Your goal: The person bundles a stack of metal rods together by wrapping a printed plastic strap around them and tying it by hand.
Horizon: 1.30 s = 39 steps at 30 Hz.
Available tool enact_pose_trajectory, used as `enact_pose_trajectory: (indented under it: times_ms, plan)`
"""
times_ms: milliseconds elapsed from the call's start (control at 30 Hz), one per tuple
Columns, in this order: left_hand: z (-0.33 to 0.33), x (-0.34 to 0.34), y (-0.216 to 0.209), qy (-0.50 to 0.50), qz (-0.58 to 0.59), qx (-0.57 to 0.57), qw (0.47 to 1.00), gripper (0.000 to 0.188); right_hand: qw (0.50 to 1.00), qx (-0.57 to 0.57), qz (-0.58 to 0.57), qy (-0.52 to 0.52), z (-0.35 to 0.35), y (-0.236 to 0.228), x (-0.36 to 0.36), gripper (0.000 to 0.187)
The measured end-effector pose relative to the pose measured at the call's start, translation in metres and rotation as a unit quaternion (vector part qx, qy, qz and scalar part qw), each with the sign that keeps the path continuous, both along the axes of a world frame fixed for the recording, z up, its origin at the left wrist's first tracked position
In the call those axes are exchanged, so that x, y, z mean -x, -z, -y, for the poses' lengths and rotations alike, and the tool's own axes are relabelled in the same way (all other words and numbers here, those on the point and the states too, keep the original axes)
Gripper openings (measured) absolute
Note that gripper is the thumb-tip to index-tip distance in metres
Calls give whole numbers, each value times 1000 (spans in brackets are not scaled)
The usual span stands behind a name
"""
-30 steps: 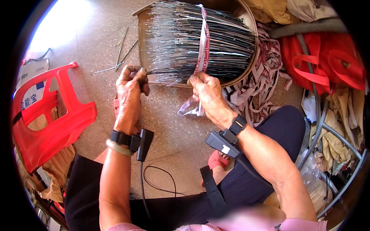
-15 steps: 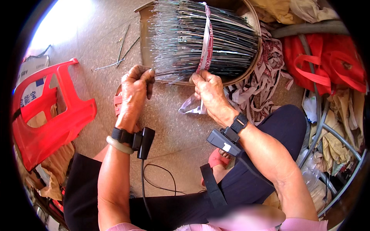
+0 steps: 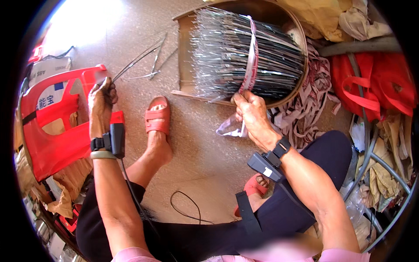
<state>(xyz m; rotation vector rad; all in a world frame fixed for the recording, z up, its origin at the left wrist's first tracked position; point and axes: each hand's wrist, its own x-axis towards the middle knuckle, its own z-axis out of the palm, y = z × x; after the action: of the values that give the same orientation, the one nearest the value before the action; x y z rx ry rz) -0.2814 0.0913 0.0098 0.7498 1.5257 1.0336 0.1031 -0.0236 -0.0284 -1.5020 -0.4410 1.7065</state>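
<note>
A thick bundle of thin metal rods (image 3: 227,52), dark along their length with bright wiry ends, lies in a brown rounded container (image 3: 185,56) at the top. A white and red printed strip (image 3: 252,56) circles the bundle. My right hand (image 3: 255,118) is closed on that strip at the bundle's near side, and a loose end hangs below. Over at the left, beside the red plastic stool, my left hand (image 3: 102,100) pinches a few thin rods (image 3: 131,64) that point up and right, apart from the bundle. Their ends overlap loose rods (image 3: 157,61) on the floor.
The red plastic stool (image 3: 56,131) stands at the left. A heap of printed strips (image 3: 305,105) lies right of the container. Farther right are a red bag (image 3: 371,83) and grey metal tubing (image 3: 390,172). My sandalled feet are on the floor, near a black cable (image 3: 185,194).
My left hand has moved from the bundle's near left edge far to the left, carrying a few rods. My right hand still grips the strip. The whole view has shifted slightly.
</note>
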Motion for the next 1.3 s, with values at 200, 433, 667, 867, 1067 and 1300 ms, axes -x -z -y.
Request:
enact_pose_trajectory:
  times_ms: [200, 433, 667, 867, 1067, 1300]
  plan:
    - [-1, -9, 31, -149, 87, -40, 984, 7, 1000, 1, 1, -3, 0, -3, 0, 18]
    - [-5, -30, 65, -190, 75, 6, 979, 14, 1000, -9, -1, -1, 3, 4, 0, 13]
    - [18, -39, 78, -212, -112, 123, 963, 23, 1000, -13, 4, -4, 0, 3, 0, 16]
    - [-20, -146, -16, -40, -285, -258, 922, 18, 1000, -11, -9, -11, 5, 1, 0, 18]
    - [3, -277, -41, 448, -403, -404, 688, 51, 998, -2, 33, -51, 4, -15, -3, 19]
    - [-36, -292, -12, 446, -439, -491, 606, 45, 989, -60, 84, -107, 19, -42, -9, 20]
